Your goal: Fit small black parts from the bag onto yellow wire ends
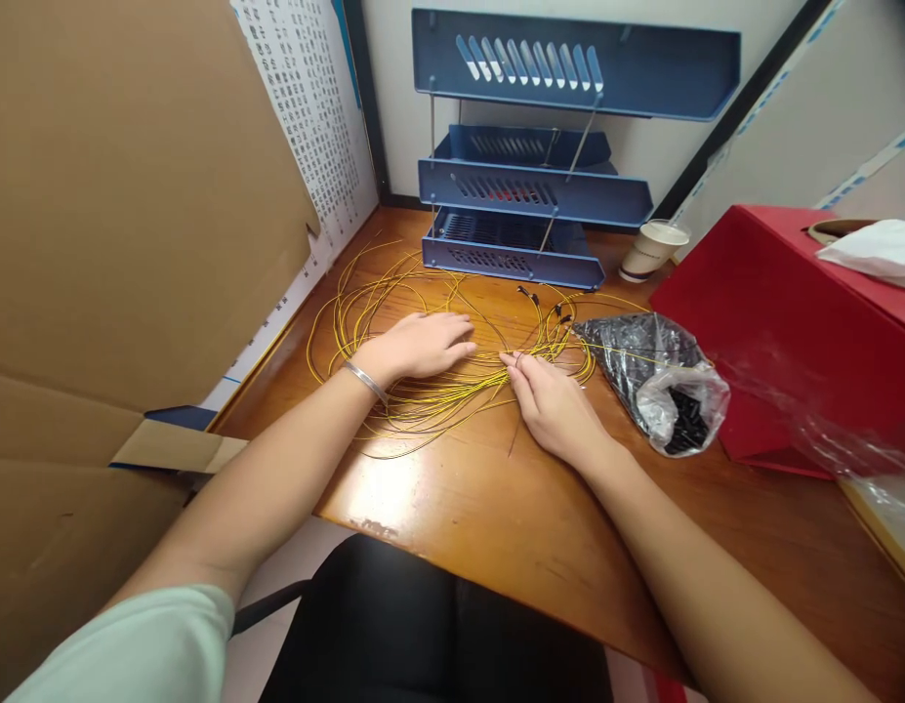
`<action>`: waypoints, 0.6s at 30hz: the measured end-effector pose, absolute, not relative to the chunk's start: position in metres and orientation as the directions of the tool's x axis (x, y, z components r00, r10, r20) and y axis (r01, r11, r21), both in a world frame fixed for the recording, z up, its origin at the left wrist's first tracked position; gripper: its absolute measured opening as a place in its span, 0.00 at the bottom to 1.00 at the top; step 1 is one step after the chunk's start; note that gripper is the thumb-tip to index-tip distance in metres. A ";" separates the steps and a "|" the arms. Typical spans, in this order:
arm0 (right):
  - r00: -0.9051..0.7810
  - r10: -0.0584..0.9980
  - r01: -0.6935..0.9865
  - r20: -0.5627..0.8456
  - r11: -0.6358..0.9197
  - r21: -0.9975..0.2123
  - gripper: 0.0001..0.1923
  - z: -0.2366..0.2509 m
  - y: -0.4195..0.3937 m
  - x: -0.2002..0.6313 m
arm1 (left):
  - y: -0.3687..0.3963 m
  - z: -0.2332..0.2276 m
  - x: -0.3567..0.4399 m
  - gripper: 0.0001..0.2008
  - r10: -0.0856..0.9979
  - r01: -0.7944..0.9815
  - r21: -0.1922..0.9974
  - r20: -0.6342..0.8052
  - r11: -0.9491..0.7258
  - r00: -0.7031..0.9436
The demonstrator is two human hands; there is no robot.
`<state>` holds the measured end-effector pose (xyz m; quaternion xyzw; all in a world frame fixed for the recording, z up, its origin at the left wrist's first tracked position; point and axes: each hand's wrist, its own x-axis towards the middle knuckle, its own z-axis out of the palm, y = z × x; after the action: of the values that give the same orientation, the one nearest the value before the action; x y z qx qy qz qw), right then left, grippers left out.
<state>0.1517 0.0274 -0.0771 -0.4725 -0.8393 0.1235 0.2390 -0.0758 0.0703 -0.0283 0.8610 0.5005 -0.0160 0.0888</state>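
Observation:
Loose coils of thin yellow and black wires are spread over the wooden desk. My left hand lies across the coils, palm down, fingers stretched out and not closed round anything. At the right side of the coils, my right hand pinches wire between thumb and fingers; how many strands it holds cannot be made out. A dark wire end sticks out below that hand. Small black connectors sit on wire ends just beyond it. To its right lies an open clear plastic bag with small black pieces inside.
A blue three-tier file tray stands at the back. Right of it are a paper cup and a red box with tissue on top. Cardboard walls the left side. A black chair is at the desk's front edge.

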 end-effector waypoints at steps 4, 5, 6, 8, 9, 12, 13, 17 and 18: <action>-0.382 0.873 0.737 0.303 0.485 -0.471 0.15 -0.076 0.029 0.154 | 0.077 -0.027 -0.088 0.23 0.936 0.938 0.061 -0.080 -0.340 0.344; -0.362 0.873 0.725 0.328 0.485 -0.490 0.15 -0.076 0.030 0.154 | 0.078 -0.028 -0.087 0.22 0.937 0.938 0.065 -0.064 -0.340 0.344; -0.347 0.865 0.705 0.362 0.495 -0.508 0.15 -0.077 0.032 0.155 | 0.078 -0.029 -0.085 0.22 0.930 0.929 0.084 -0.044 -0.360 0.364; -0.337 0.848 0.680 0.410 0.520 -0.517 0.14 -0.080 0.036 0.155 | 0.078 -0.034 -0.075 0.23 0.894 0.884 0.153 -0.010 -0.442 0.449; -0.342 0.848 0.688 0.405 0.519 -0.506 0.14 -0.081 0.038 0.155 | 0.079 -0.036 -0.069 0.25 0.871 0.855 0.192 0.000 -0.482 0.491; -0.366 0.865 0.750 0.344 0.493 -0.441 0.15 -0.084 0.043 0.156 | 0.082 -0.044 -0.053 0.27 0.794 0.764 0.282 -0.015 -0.580 0.608; -0.367 0.871 0.767 0.328 0.482 -0.424 0.16 -0.084 0.043 0.157 | 0.084 -0.046 -0.051 0.28 0.772 0.743 0.302 -0.034 -0.597 0.635; -0.323 0.901 0.787 0.288 0.425 -0.448 0.16 -0.079 0.043 0.160 | 0.093 -0.046 -0.061 0.31 0.786 0.771 0.293 -0.091 -0.566 0.612; -0.314 0.908 0.787 0.278 0.413 -0.459 0.17 -0.078 0.043 0.161 | 0.095 -0.044 -0.067 0.31 0.808 0.794 0.278 -0.090 -0.540 0.582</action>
<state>0.1612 0.0432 -0.0783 -0.5284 -0.8017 0.1196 0.2524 -0.0667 0.0952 -0.0440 0.8772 0.4567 0.0245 0.1459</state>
